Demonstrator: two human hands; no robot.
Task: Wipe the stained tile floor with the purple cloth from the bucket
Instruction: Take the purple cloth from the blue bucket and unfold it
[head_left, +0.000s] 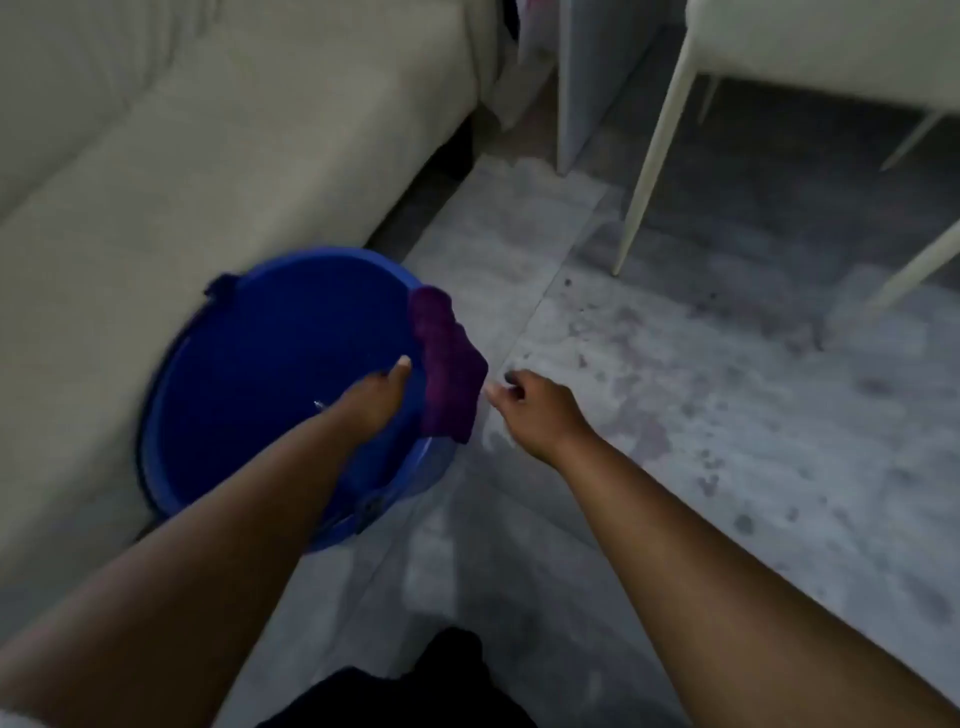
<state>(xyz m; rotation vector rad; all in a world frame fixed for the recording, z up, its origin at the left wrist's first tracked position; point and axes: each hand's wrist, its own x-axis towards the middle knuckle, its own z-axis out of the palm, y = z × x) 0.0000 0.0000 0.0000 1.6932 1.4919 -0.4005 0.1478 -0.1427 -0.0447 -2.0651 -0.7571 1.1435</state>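
A blue bucket (249, 374) stands on the grey tile floor (701, 415) beside a sofa. A purple cloth (448, 364) hangs over the bucket's right rim. My left hand (376, 400) reaches over the bucket and touches the cloth's left side with its thumb up; the fingers are hidden behind the cloth, so the grip is unclear. My right hand (530, 405) hovers just right of the cloth, fingers loosely curled, holding nothing. Dark stains speckle the tiles to the right of the hands.
A beige sofa (182, 156) fills the left side, close behind the bucket. White chair legs (654, 156) stand on the floor at the upper right. A pale panel (587, 78) stands upright at the top centre. My dark-clothed knee (415, 686) is at the bottom.
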